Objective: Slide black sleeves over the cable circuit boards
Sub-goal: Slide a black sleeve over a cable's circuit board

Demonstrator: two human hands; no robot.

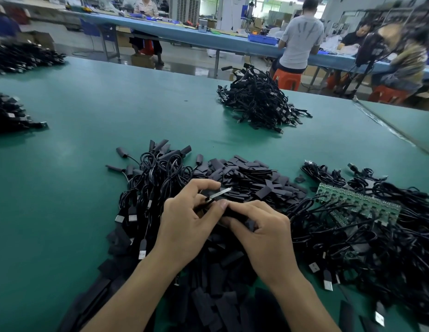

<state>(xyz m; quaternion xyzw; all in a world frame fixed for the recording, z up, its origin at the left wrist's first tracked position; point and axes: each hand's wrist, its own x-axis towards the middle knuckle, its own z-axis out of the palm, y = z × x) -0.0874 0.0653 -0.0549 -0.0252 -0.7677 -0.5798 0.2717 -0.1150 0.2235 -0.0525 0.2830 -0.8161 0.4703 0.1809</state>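
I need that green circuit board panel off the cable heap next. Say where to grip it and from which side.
I'd pinch the green circuit board panel at its far-left corner, coming from above and the left. It rests on the cable heap; cables loop over its near edge, while that corner looks bare.
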